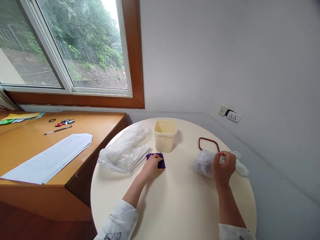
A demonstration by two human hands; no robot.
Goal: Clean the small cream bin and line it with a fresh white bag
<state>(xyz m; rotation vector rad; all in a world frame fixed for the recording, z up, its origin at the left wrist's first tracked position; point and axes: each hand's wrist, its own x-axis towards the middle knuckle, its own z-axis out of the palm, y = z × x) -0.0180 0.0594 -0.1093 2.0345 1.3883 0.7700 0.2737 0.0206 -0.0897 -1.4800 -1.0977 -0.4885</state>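
purple piece: lies on the right side of the left hand [152,166], on the round table [180,203], near side of the cream container; purple piece [162,164] is outside it.
left hand: rests on the purple piece with fingers curved and thumb apart; whether the fingertips pinch it cannot be told.
right hand: right hand [225,166] pinches gathered plastic of the small translucent bag [203,164], fingers bent inward.
work status: as far as shown, the bag neck is gathered in the right hand and the purple piece is under the left; the purple piece is not yet in any container. what remains beyond this cannot be told.
small translucent bag: right side of table; holds darker contents, not identifiable.
cream container: cream container [164,143] stands upright at the far middle; top open, floor hidden, contents not confirmed.
brown ring: brown ring [199,144] lies just beyond the small translucent bag.
large clear bag: large clear bag [125,148] lies flattened, left of the cream container; contents unclear.
desk: wooden desk [107,121] at far left; bears papers [52,158] and a pen [58,130].
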